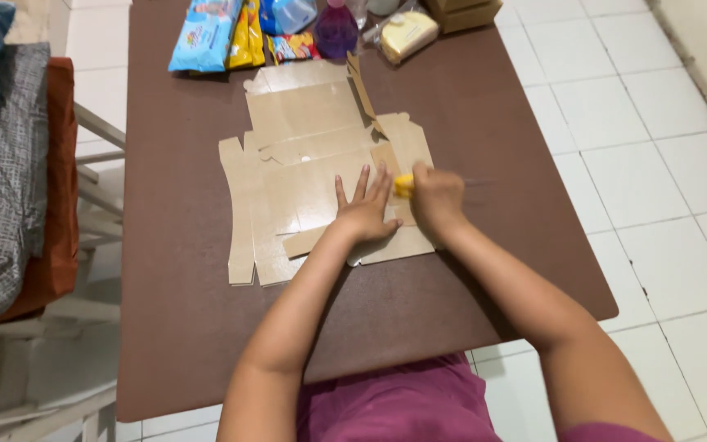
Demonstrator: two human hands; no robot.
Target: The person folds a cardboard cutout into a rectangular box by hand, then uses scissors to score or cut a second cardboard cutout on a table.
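Cardboard sheet (pixel 312 176) lies unfolded flat on tabletop (pixel 173 270); left hand (pixel 366 209) presses it, fingers spread; right hand (pixel 438 196) grips yellow cutter (pixel 403 185), cutting unfinished.

snack packets (pixel 231 33), a purple bottle (pixel 335 33) and a chair (pixel 83 237) beside the table (pixel 182 311).

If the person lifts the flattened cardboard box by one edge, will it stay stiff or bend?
The flattened cardboard box would probably bend along its creases, since many folded flaps show. It looks thin, so likely light. The left hand presses it flat, which suggests it slides easily on the smooth brown table.
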